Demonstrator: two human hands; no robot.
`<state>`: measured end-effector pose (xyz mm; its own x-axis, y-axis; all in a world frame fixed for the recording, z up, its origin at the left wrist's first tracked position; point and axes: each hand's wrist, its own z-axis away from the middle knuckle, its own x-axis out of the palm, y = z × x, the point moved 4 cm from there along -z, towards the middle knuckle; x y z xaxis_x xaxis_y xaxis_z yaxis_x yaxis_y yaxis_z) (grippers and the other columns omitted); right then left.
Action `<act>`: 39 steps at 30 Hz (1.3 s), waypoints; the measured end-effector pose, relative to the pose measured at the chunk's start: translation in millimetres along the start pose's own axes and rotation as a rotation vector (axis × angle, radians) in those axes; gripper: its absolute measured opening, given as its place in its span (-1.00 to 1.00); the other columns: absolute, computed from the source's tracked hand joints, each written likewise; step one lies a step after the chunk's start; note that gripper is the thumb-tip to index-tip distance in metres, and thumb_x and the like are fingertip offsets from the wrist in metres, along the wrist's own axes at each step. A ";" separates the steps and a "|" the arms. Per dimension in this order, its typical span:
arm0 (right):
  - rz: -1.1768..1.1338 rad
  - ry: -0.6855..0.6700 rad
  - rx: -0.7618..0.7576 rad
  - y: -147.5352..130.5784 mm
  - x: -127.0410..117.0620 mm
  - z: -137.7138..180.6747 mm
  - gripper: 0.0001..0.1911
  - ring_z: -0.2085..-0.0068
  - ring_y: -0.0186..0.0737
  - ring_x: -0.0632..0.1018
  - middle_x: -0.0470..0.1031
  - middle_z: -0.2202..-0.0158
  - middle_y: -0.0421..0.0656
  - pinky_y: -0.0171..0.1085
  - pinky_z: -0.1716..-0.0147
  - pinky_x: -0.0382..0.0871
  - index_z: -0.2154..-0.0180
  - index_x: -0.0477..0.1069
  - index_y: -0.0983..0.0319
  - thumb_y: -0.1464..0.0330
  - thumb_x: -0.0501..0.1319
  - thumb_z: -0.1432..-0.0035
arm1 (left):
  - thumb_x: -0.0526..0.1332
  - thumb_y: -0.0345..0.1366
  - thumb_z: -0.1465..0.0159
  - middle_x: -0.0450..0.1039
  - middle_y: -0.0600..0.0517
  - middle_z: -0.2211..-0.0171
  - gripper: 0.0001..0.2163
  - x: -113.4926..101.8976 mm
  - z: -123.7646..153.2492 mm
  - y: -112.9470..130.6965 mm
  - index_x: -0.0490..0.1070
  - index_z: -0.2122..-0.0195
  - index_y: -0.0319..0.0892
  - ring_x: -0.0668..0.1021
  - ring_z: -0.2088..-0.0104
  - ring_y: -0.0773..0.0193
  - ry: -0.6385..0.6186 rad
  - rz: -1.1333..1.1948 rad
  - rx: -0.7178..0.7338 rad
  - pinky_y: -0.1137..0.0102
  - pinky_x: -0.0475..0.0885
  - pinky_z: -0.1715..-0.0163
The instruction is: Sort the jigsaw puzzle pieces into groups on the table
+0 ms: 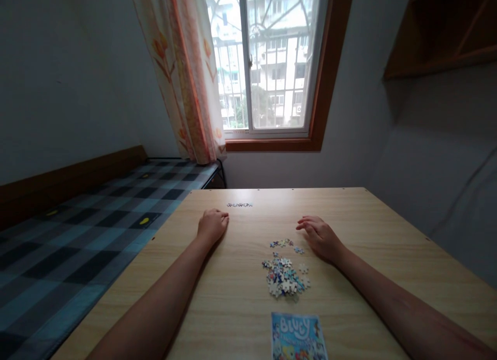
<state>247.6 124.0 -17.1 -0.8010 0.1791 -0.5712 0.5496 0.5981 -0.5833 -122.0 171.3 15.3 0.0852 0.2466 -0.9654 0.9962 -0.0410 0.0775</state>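
Resting loosely curled and empty beside the joined strip (239,205), the left hand (212,226) steadies best flat, while the right hand (320,237), fingers spread and empty, hovers beyond the loose pieces (285,277), which lie nearer the person than that strip.

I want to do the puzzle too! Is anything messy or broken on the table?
Nothing looks broken or spilled. The loose puzzle pieces lie in a heap on the table by the right hand. A short joined row of pieces sits apart near the left hand. The picture card lies flat.
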 end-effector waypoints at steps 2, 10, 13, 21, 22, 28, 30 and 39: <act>-0.007 0.001 0.009 1.5 0.3 0.1 -0.54 -0.04 0.02 0.53 0.62 0.14 -0.01 0.08 -0.12 0.36 0.29 0.63 0.18 0.24 -0.03 -0.40 | 0.06 -0.08 -0.36 0.44 -0.11 -0.17 -0.61 4.6 -0.4 -2.5 0.56 -0.09 0.00 0.41 -0.16 -0.05 -0.016 -0.031 -0.055 0.12 0.34 -0.12; 0.000 0.001 0.026 1.3 0.7 0.9 -0.53 -0.02 0.02 0.54 0.62 0.14 -0.01 0.06 -0.10 0.38 0.30 0.63 0.18 0.22 -0.03 -0.40 | 0.07 -0.08 -0.35 0.33 -0.14 -0.26 -0.57 0.3 4.4 -2.5 0.47 -0.17 -0.04 0.38 -0.19 -0.06 0.016 0.000 -0.171 0.08 0.30 -0.15; 0.006 0.000 0.023 -0.4 0.7 0.6 -0.53 -0.01 0.02 0.54 0.63 0.15 -0.02 0.06 -0.09 0.38 0.31 0.63 0.17 0.22 -0.03 -0.39 | 0.07 -0.07 -0.35 0.35 -0.14 -0.25 -0.59 -3.0 6.8 0.2 0.52 -0.11 -0.02 0.39 -0.18 -0.08 0.015 -0.026 -0.171 0.08 0.31 -0.13; 0.009 -0.012 0.020 -1.9 0.9 0.3 -0.53 -0.01 0.04 0.54 0.63 0.15 -0.01 0.08 -0.08 0.39 0.32 0.63 0.18 0.24 -0.03 -0.38 | 0.02 -0.02 -0.39 0.32 -0.12 -0.27 -0.57 0.5 6.0 1.7 0.47 -0.18 0.06 0.34 -0.24 -0.10 -0.016 -0.066 -0.143 0.05 0.27 -0.17; 0.008 -0.017 0.021 -1.7 0.9 0.4 -0.54 -0.02 0.04 0.54 0.62 0.14 0.00 0.08 -0.08 0.39 0.31 0.63 0.18 0.24 -0.03 -0.38 | 0.01 -0.01 -0.39 0.31 -0.13 -0.28 -0.56 1.4 5.7 1.5 0.45 -0.20 0.05 0.33 -0.25 -0.10 -0.021 -0.059 -0.149 0.05 0.26 -0.18; 0.009 -0.032 0.024 -0.1 1.7 1.0 -0.53 -0.02 0.05 0.53 0.62 0.13 0.00 0.08 -0.08 0.38 0.30 0.63 0.19 0.23 -0.03 -0.38 | -0.04 0.07 -0.38 0.24 -0.15 -0.33 -0.49 5.2 4.2 2.4 0.38 -0.26 0.06 0.30 -0.29 -0.13 -0.056 -0.024 -0.140 0.00 0.19 -0.22; 0.015 -0.031 0.025 -0.4 1.9 1.1 -0.53 -0.03 0.05 0.53 0.62 0.13 0.00 0.08 -0.08 0.38 0.31 0.63 0.19 0.23 -0.03 -0.38 | -0.05 0.09 -0.38 0.23 -0.14 -0.34 -0.48 6.0 4.1 2.5 0.38 -0.26 0.07 0.29 -0.29 -0.13 -0.067 -0.033 -0.132 -0.01 0.17 -0.23; 0.003 -0.030 0.017 -1.1 1.2 1.1 -0.55 -0.01 0.02 0.54 0.62 0.14 0.00 0.03 -0.07 0.39 0.31 0.63 0.20 0.21 0.00 -0.38 | -0.05 0.09 -0.39 0.20 -0.14 -0.36 -0.48 9.2 2.4 0.9 0.36 -0.27 0.09 0.30 -0.30 -0.11 -0.066 -0.047 -0.150 0.01 0.14 -0.25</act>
<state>246.3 122.7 -17.8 -0.7919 0.1573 -0.5900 0.5563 0.5841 -0.5911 -120.4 171.2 5.9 0.0422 0.1802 -0.9827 0.9912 0.1156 0.0638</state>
